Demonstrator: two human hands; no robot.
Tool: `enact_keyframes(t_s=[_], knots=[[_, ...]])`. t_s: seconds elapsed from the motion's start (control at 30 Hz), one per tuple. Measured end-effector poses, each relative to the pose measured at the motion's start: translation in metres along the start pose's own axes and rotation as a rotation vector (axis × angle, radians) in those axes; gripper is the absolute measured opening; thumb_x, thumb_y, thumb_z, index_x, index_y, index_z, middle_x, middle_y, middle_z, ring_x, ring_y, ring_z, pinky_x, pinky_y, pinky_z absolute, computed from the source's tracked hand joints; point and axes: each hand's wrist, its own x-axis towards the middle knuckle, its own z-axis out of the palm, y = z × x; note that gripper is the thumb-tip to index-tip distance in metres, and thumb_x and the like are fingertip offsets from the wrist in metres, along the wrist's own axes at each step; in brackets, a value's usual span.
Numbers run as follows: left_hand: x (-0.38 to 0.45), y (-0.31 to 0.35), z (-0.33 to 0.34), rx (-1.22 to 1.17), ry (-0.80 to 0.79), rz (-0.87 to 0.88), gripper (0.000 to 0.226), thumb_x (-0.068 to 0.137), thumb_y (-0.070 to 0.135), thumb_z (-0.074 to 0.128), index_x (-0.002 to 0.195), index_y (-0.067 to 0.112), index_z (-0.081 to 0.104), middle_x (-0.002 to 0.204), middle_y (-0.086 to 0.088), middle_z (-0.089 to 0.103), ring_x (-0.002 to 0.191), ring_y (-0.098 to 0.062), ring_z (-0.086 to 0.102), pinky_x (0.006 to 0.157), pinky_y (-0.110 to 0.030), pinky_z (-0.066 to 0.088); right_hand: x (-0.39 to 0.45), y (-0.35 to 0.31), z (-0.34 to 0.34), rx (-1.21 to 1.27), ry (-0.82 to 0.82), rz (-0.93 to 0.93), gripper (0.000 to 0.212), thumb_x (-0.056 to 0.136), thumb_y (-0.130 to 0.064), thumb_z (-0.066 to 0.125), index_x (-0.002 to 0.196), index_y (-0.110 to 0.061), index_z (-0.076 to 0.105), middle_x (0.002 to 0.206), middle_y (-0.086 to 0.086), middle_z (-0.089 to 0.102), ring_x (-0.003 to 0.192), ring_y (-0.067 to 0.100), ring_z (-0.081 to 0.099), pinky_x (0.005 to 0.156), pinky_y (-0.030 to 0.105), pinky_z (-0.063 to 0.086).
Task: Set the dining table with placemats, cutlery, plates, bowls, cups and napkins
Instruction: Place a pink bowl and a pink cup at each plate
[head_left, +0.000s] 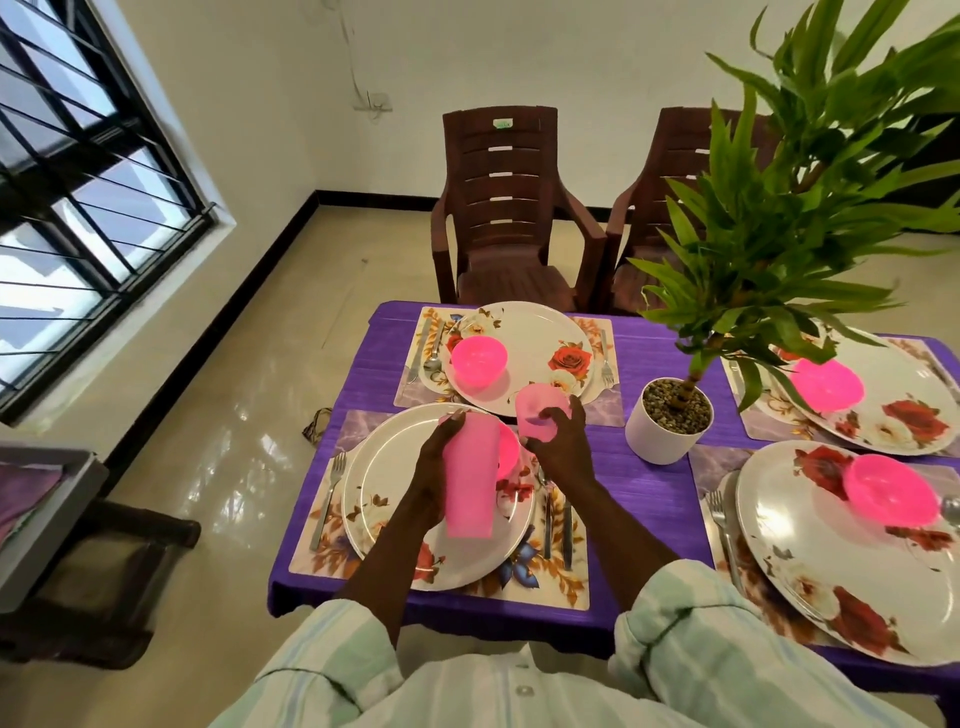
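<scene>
Two pink cups (470, 475), both hands.

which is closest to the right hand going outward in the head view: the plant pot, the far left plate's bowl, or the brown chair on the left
From the right hand:
1. Plant pot, just to its right on the table.
2. Bowl, up and left on the far plate.
3. Brown chair, beyond the table's far edge.

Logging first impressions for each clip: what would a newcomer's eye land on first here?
Most likely the pink cups at centre: the left hand grips a tall stack of cups over the near plate, while the right hand holds a single cup beside it. Next, the leafy potted plant standing mid-table on the purple tablecloth.
</scene>
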Motion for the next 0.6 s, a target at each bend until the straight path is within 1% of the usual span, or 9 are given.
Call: enact_keyframes(t_s=[0.1,0.17,0.3,0.37,0.4,0.43,0.5,0.53,0.6], knots=[[-0.005,-0.002,0.004,-0.031,-0.092,-0.030,0.041,0.084,0.044,0.060,0.110,0.012,0.066,0.101,-0.012,0.070,0.089,-0.026,0.069,0.076,-0.039,0.057,-0.009,0.002,-0.003,0.001,0.030,-0.002,0.073,0.080,-0.030,0.079,0.143,-0.022,0.043,0.162,0.008,0.006,0.146,0.029,0.020,0.104,0.039,0.042],[-0.004,-0.005,0.011,0.046,-0.094,-0.084,0.038,0.084,0.046,0.062,0.103,0.015,0.070,0.091,-0.007,0.074,0.082,-0.024,0.071,0.076,-0.040,0.058,-0.016,0.002,-0.008,0.028,0.107,-0.015,0.074,0.082,-0.022,0.077,0.146,-0.019,0.039,0.162,0.010,0.006,0.146,0.026,0.018,0.100,0.029,0.040],[0.002,-0.024,0.029,0.251,0.020,-0.214,0.050,0.079,0.055,0.065,0.113,0.018,0.063,0.104,-0.006,0.069,0.096,-0.027,0.065,0.092,-0.047,0.051,-0.026,0.004,-0.025,0.110,0.240,0.023,0.053,0.085,-0.009,0.067,0.135,-0.010,0.050,0.153,0.009,0.029,0.142,0.024,0.028,0.103,0.012,0.024],[0.004,-0.039,0.038,0.248,-0.022,-0.263,0.059,0.069,0.055,0.074,0.113,0.016,0.063,0.106,-0.009,0.068,0.095,-0.029,0.065,0.089,-0.046,0.052,-0.031,0.008,-0.039,0.189,0.332,0.053,0.037,0.084,-0.004,0.064,0.121,-0.009,0.058,0.135,0.007,0.048,0.126,0.024,0.048,0.109,0.028,0.036],[0.006,-0.047,0.041,0.229,-0.064,-0.311,0.067,0.063,0.054,0.079,0.113,0.013,0.063,0.102,-0.011,0.068,0.091,-0.029,0.065,0.085,-0.043,0.053,-0.034,0.008,-0.047,0.226,0.368,0.074,0.030,0.084,-0.002,0.063,0.113,-0.008,0.060,0.124,0.006,0.055,0.114,0.022,0.055,0.102,0.035,0.044],[0.005,-0.056,0.048,0.207,-0.138,-0.369,0.077,0.055,0.054,0.084,0.114,0.008,0.063,0.099,-0.014,0.068,0.087,-0.030,0.065,0.080,-0.041,0.053,-0.040,0.010,-0.058,0.250,0.403,0.101,0.023,0.084,-0.001,0.061,0.107,-0.007,0.062,0.115,0.007,0.059,0.103,0.020,0.057,0.095,0.033,0.048],[0.006,-0.074,0.060,0.175,-0.254,-0.446,0.084,0.047,0.056,0.087,0.108,0.001,0.068,0.095,-0.020,0.069,0.080,-0.031,0.067,0.073,-0.037,0.054,-0.050,0.017,-0.079,0.256,0.457,0.147,0.016,0.085,0.001,0.059,0.100,-0.002,0.065,0.103,0.010,0.064,0.091,0.019,0.057,0.081,0.013,0.046],[0.004,-0.084,0.067,0.178,-0.285,-0.466,0.081,0.048,0.057,0.086,0.105,0.001,0.071,0.094,-0.021,0.070,0.078,-0.031,0.068,0.071,-0.036,0.055,-0.055,0.022,-0.090,0.246,0.473,0.169,0.014,0.086,0.000,0.059,0.098,-0.001,0.066,0.100,0.010,0.066,0.090,0.021,0.058,0.078,0.012,0.044],[-0.001,-0.099,0.083,0.206,-0.314,-0.479,0.074,0.062,0.059,0.077,0.107,0.001,0.071,0.092,-0.021,0.070,0.076,-0.030,0.069,0.069,-0.035,0.055,-0.063,0.038,-0.108,0.224,0.474,0.222,0.014,0.087,-0.005,0.060,0.098,-0.003,0.068,0.100,0.011,0.069,0.093,0.025,0.062,0.081,0.026,0.045]])
